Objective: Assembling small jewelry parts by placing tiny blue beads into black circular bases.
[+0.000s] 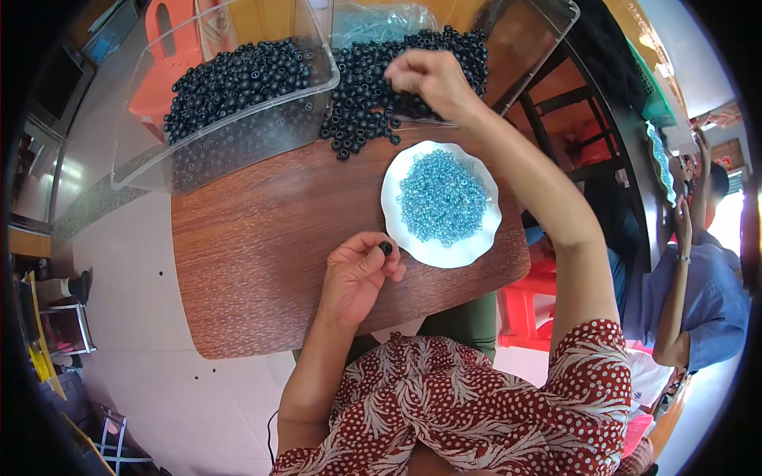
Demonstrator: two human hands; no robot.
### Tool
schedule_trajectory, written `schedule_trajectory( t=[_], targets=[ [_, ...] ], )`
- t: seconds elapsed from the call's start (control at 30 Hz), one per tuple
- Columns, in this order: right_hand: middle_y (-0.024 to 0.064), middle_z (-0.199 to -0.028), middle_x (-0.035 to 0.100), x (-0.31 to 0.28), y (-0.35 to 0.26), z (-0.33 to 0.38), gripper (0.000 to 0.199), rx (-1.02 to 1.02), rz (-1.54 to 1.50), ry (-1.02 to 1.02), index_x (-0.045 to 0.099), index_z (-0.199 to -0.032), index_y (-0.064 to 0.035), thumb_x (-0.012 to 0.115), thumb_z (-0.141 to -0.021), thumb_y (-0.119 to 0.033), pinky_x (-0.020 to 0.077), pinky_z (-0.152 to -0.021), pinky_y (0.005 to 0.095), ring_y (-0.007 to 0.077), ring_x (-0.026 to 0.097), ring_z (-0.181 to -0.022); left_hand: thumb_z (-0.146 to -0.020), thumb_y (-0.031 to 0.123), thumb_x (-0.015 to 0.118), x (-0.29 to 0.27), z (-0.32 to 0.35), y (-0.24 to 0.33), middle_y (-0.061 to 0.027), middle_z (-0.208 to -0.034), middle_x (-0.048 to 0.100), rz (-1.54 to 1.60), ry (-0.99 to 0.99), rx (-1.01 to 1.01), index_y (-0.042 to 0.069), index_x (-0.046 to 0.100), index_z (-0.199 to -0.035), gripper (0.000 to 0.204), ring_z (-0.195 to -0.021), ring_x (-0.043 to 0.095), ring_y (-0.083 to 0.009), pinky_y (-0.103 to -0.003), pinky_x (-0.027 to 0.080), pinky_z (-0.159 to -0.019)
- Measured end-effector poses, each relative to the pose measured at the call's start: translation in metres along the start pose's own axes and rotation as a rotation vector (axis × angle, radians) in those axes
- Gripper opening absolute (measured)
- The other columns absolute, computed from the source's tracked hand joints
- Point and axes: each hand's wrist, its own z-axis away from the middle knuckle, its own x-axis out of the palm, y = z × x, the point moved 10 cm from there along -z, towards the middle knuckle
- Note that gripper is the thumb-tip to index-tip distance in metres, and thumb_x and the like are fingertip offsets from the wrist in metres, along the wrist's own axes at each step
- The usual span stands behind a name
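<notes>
My left hand [355, 276] is just above the table, left of the plate. Its thumb and fingers pinch a small black round bead-like piece [386, 248]. My right hand [435, 81] reaches over a spread pile of the same black pieces [357, 99] at the table's far edge. Its fingers are curled together, and what they hold, if anything, cannot be made out. A white plate with a wavy rim [486, 165] stands between my hands, heaped with tiny clear light-blue beads [444, 198].
A clear plastic bin [198, 163] holding many black pieces stands at the table's far left. Behind the loose pile lies a clear plastic bag [381, 24]. The brown wooden table [262, 262] has rounded corners. At right are a red stool [525, 305] and a person in a blue shirt [698, 293].
</notes>
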Motion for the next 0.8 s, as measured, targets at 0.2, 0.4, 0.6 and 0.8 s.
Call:
schedule_trajectory(
  t=[0.2, 0.4, 0.6, 0.8],
  targets=[
    [0.0054, -0.081, 0.065, 0.018, -0.019, 0.094, 0.012, 0.34, -0.721, -0.118, 0.064, -0.091, 0.0001, 0.064, -0.08, -0.005, 0.048, -0.068, 0.022, 0.0109, 0.062, -0.075, -0.082, 0.015, 0.063, 0.0, -0.003, 0.0, -0.0095, -0.082, 0.054, -0.036, -0.009, -0.004, 0.0, 0.057, -0.095, 0.02, -0.073, 0.049, -0.0169, -0.033, 0.039, -0.064],
    [0.0069, -0.079, 0.065, 0.026, -0.037, 0.137, 0.013, 0.409, -0.979, -0.119, 0.063, -0.091, 0.0018, 0.064, -0.079, -0.002, 0.047, -0.063, 0.0195, 0.0103, 0.062, -0.072, -0.084, 0.013, 0.061, 0.0, -0.004, 0.002, -0.0091, -0.084, 0.055, -0.024, -0.034, 0.017, 0.0, 0.057, -0.096, 0.019, -0.072, 0.049, -0.0168, -0.033, 0.04, -0.064],
    [0.0084, -0.083, 0.065, 0.028, -0.048, 0.164, 0.015, 0.433, -0.951, -0.075, 0.063, -0.089, 0.0029, 0.064, -0.075, 0.007, 0.0515, -0.071, 0.0234, 0.0134, 0.064, -0.077, -0.084, 0.011, 0.059, 0.004, -0.002, 0.004, -0.0097, -0.085, 0.057, -0.003, -0.043, 0.039, -0.001, 0.057, -0.097, 0.018, -0.072, 0.05, -0.0169, -0.033, 0.04, -0.064],
    [0.0015, -0.078, 0.062, 0.022, -0.073, 0.184, 0.015, 0.32, -0.669, -0.008, 0.064, -0.085, 0.0002, 0.068, -0.071, 0.006, 0.0455, -0.065, 0.0194, 0.0067, 0.056, -0.071, -0.085, 0.01, 0.059, 0.007, 0.01, -0.005, -0.0098, -0.085, 0.057, 0.003, -0.005, 0.03, -0.001, 0.057, -0.096, 0.015, -0.069, 0.05, -0.0159, -0.03, 0.04, -0.063]
  ],
)
